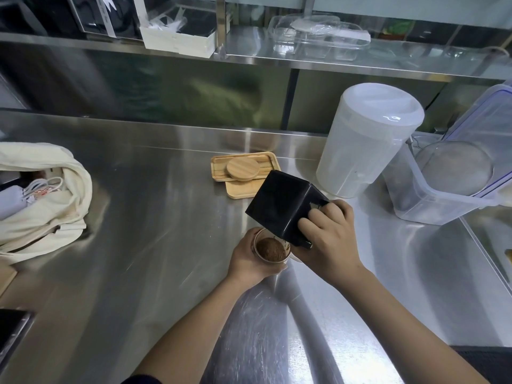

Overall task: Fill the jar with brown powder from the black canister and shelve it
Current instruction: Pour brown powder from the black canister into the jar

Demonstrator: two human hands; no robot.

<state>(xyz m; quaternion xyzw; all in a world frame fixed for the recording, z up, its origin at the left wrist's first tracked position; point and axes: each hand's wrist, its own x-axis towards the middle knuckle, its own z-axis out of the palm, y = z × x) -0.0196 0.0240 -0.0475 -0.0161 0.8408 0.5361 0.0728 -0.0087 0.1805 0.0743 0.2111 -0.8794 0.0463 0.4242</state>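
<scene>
My left hand (pixel 249 259) is wrapped around a small clear jar (pixel 271 248) on the steel counter; brown powder fills it close to the rim. My right hand (pixel 329 239) grips the square black canister (pixel 282 206) and holds it tipped steeply, its mouth down at the jar's right rim. The canister's opening is hidden behind its own body and my fingers. A round wooden lid (pixel 243 168) lies on a wooden tray (pixel 219 164) just behind the jar.
A tall white lidded pitcher (pixel 365 139) and a clear plastic container (pixel 448 189) stand at the right. A cream cloth bag (pixel 47 200) with cables lies at the left. A steel shelf (pixel 249 48) with boxes and clear trays runs above the counter.
</scene>
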